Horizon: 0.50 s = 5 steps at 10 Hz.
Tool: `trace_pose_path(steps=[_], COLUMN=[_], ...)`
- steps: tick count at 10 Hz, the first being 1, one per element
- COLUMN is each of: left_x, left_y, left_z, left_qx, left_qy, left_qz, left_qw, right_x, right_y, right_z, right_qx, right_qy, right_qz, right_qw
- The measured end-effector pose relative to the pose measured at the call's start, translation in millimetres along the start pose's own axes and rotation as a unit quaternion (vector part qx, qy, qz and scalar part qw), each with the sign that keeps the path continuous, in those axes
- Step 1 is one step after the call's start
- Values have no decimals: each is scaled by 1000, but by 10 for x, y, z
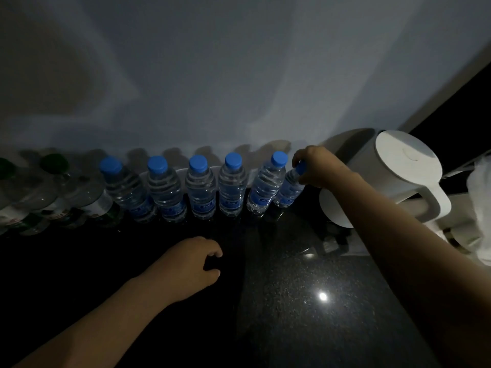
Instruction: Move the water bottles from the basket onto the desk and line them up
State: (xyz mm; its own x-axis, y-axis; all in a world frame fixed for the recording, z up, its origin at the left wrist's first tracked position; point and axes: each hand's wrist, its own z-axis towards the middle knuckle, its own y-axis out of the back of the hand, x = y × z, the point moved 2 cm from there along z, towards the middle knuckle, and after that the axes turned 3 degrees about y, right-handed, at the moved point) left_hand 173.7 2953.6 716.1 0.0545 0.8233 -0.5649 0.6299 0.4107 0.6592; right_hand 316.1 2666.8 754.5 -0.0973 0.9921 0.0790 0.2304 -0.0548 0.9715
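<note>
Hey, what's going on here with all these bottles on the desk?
A person is lining up water bottles along the wall on a dark desk. Their right hand grips the cap end of the last bottle, at the right end of the row, beside a white kettle. Five blue-capped bottles stand to its left, with green-capped bottles beyond. The left hand is low over the desk, holding nothing.

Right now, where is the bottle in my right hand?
Head view, right side: the bottle, right hand gripping its cap, is between another blue-capped bottle and the white kettle.
</note>
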Motion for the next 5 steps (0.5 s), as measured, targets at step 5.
trace_pose_path(steps=[5], left_x=[19], left_y=[207], left_z=[-223], left_qx=[-38], left_qy=[11], left_qz=[-6], left_qw=[999], right_x=[79], right_y=[83], right_z=[-417], right_qx=[-48], right_qy=[-93], right_qz=[27], right_qw=[994])
